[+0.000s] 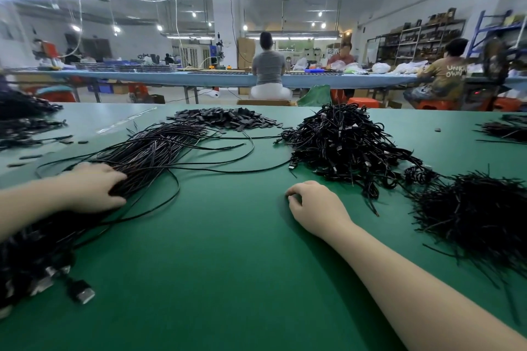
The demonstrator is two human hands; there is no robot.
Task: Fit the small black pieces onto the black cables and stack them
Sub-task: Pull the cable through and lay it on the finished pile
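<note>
A long bundle of black cables [148, 154] runs from the table's middle down to the left front, where metal-tipped connectors [81, 292] lie. My left hand [94, 186] grips this bundle near its middle, fingers curled into the strands. My right hand [312, 204] rests on the green table [214, 251] with its fingers curled under; whether it pinches something small is hidden. A heap of small black pieces [228, 120] lies at the far middle. A tangled pile of black cables [342, 145] sits to the right of it.
Another dark, frayed cable pile [479, 214] lies at the right front, and more cables at the far left [25, 120] and far right [507, 128]. Loose small pieces dot the left side. Beyond the table, people sit at a blue bench [171, 78].
</note>
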